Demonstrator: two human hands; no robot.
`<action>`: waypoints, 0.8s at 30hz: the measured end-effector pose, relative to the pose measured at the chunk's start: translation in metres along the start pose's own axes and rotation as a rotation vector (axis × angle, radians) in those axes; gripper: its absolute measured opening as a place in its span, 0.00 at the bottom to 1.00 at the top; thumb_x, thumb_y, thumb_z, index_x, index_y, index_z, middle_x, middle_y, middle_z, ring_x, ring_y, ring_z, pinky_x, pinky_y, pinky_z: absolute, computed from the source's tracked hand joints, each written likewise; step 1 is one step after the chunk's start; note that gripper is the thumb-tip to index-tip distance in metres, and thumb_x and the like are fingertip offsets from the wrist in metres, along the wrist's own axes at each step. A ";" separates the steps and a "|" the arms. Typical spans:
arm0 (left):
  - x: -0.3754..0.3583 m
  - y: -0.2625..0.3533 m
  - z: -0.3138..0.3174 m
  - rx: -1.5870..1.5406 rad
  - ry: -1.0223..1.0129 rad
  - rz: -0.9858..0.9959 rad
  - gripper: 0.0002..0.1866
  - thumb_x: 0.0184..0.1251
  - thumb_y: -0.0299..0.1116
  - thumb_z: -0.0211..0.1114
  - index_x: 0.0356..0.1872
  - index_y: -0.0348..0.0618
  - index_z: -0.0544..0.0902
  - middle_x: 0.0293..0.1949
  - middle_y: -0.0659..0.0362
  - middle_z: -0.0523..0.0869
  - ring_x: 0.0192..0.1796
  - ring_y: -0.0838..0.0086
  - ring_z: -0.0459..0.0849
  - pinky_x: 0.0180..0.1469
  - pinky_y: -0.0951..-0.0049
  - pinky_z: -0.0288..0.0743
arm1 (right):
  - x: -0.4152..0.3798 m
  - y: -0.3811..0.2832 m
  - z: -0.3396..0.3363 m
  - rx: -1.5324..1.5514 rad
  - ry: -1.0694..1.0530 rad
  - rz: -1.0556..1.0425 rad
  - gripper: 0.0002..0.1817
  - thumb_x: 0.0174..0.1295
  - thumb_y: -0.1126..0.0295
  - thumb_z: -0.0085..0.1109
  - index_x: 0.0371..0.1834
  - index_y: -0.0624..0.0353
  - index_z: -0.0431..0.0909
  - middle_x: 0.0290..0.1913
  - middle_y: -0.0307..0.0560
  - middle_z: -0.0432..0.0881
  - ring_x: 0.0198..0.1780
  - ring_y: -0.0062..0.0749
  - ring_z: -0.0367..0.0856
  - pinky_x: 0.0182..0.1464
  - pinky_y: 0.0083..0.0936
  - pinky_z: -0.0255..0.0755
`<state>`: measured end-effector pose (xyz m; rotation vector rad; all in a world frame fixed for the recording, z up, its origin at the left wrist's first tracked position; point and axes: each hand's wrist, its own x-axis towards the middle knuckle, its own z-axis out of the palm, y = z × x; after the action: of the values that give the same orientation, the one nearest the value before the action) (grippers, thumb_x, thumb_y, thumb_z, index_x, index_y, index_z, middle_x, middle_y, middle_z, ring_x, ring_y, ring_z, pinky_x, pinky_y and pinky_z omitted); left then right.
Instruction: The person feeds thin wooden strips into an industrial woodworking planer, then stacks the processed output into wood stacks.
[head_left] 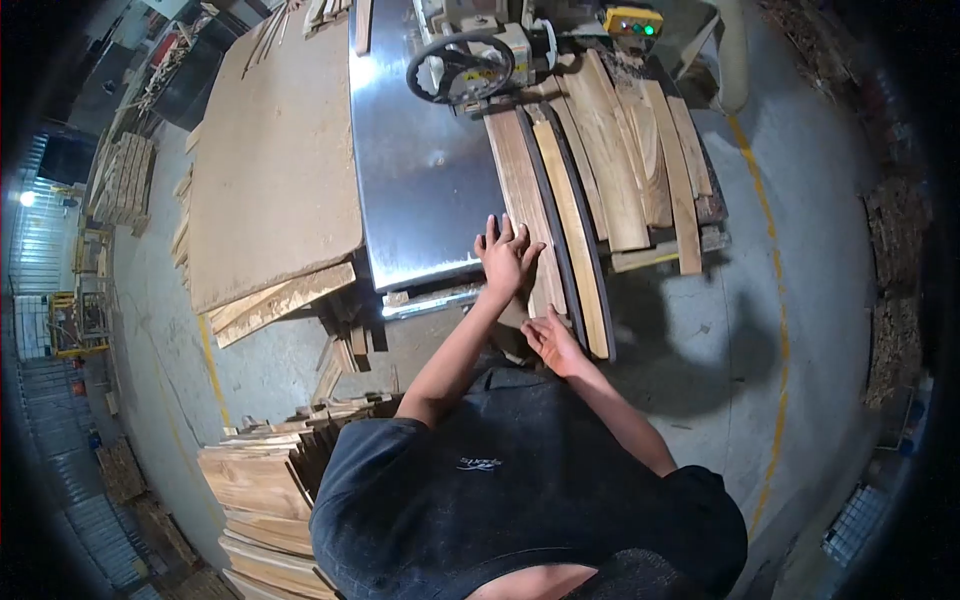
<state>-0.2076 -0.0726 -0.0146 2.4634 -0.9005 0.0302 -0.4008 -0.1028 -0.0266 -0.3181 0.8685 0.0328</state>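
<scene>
Plainly, left hand (505, 255): fingers spread flat, palm down on the near end of the wood strip (527, 205), pinching nothing
Right hand (553, 340): at the strip's near end by the table edge, fingers loosely curled against the end; whether it grips or only pushes I cannot tell, since the wrist hides the fingertips
Wood strip: lies lengthwise on the machine, just right of the bare steel table (420, 170), its far end pointing toward the handwheel (460, 68) and machine head
Neighbouring strips (620, 160): a loose fan of boards and dark-edged slats just beside the held strip, several overlapping, some hanging over the near edge
Control box (633, 20): a green lamp shows, so the machine may be live
Risk, hand travel: a flat, spread palm riding the strip could follow it toward the machine head if the wood moves suddenly
Risk, slip: the strip's near end overhangs the edge, so uneven pressure could tip or skew it against the next slat
Risk, pile: nudging the overlapped boards could send one sliding off onto the floor
Risk, splinters: rough sawn edges under bare fingers
Stack by the legs (265, 500): cut boards piled close behind the person, a tripping hazard when stepping back
</scene>
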 end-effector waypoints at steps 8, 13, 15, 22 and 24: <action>0.120 -0.039 0.021 -0.063 0.083 0.025 0.26 0.62 0.60 0.62 0.50 0.53 0.87 0.66 0.44 0.74 0.75 0.52 0.61 0.69 0.40 0.51 | 0.084 -0.063 0.087 -0.416 0.302 -0.134 0.29 0.74 0.42 0.42 0.37 0.59 0.77 0.23 0.42 0.81 0.21 0.29 0.79 0.19 0.20 0.64; 0.194 -0.105 -0.034 -0.382 0.013 0.208 0.12 0.58 0.41 0.69 0.36 0.44 0.89 0.50 0.50 0.85 0.61 0.53 0.78 0.59 0.52 0.69 | 0.115 -0.087 0.106 -0.362 0.370 -0.102 0.27 0.74 0.44 0.44 0.34 0.58 0.76 0.20 0.35 0.73 0.19 0.24 0.74 0.17 0.15 0.61; 0.224 -0.158 -0.040 -0.190 0.264 0.137 0.10 0.53 0.33 0.69 0.35 0.41 0.88 0.49 0.48 0.85 0.56 0.50 0.80 0.55 0.49 0.73 | 0.119 -0.097 0.112 -0.382 0.325 -0.108 0.26 0.73 0.43 0.45 0.33 0.55 0.77 0.21 0.32 0.73 0.21 0.24 0.76 0.19 0.15 0.64; 0.261 -0.317 -0.093 0.158 0.442 -0.400 0.07 0.55 0.28 0.63 0.35 0.40 0.85 0.40 0.43 0.83 0.45 0.46 0.81 0.50 0.51 0.74 | 0.153 -0.121 0.149 -0.411 0.401 -0.170 0.29 0.74 0.42 0.42 0.34 0.59 0.76 0.20 0.36 0.74 0.22 0.27 0.79 0.19 0.18 0.64; 0.242 -0.311 -0.110 0.170 0.331 -0.266 0.07 0.57 0.29 0.63 0.33 0.39 0.85 0.36 0.42 0.83 0.41 0.46 0.81 0.49 0.52 0.75 | 0.170 -0.131 0.154 -0.405 0.380 -0.168 0.30 0.73 0.41 0.42 0.33 0.59 0.76 0.20 0.37 0.75 0.23 0.28 0.81 0.18 0.19 0.63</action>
<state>0.1870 0.0363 -0.0154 2.6086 -0.4412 0.4239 -0.1559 -0.1999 -0.0280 -0.7946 1.2089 -0.0090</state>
